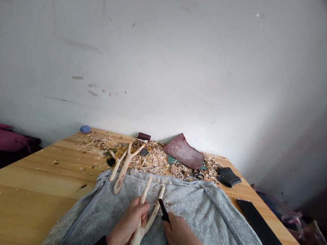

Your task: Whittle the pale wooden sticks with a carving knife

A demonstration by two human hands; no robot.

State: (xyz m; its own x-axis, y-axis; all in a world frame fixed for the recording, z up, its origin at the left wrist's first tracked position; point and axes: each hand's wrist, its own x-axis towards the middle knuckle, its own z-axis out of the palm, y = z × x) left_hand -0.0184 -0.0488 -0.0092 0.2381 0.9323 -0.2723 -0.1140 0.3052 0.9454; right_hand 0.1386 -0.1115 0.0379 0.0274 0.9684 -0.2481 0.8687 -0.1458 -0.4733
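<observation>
My left hand (133, 220) is closed around the left prong of a peeled, Y-shaped forked stick (140, 234), its two prongs pointing away from me. In my right hand (181, 235) is a dark-bladed knife (163, 209), the fingers wrapped round a handle that is mostly hidden. The blade lies against or very close to the right prong; I cannot tell whether it touches. A grey cloth (210, 213) is spread under both hands. Past them, at the cloth's far left edge, rest a larger forked stick (125, 166) and a smaller forked stick (116, 168).
Wood shavings (156, 156) cover the back of the wooden table (19, 194). Among them are a maroon leather piece (184, 152), a dark thread spool (144, 136) and a black folded piece (228, 176). A blue ball (85, 129) sits back left; a black phone-like slab (264, 228) lies right.
</observation>
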